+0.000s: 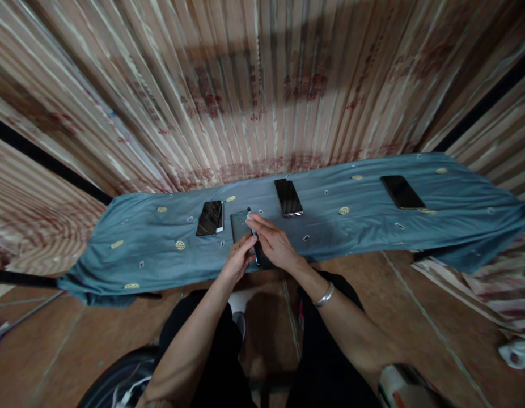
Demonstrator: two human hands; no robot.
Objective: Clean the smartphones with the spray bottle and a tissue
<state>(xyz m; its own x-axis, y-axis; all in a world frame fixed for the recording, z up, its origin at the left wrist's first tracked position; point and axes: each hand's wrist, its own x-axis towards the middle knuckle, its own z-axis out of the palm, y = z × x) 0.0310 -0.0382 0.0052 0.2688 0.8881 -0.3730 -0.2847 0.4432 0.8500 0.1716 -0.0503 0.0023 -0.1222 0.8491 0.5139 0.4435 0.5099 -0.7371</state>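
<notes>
While pinching a tool (254, 245) over a grey phone (240, 224), both hands, left (237, 262), right (274, 245), on blue cloth (135, 249), three phones nearby.

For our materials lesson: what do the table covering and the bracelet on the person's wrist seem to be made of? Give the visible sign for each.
Table covering: woven fabric, matte blue-grey; it wrinkles and drapes over the edge.
Bracelet, on the right wrist: probably metal, silver-coloured and polished; it shows a bright highlight.
</notes>
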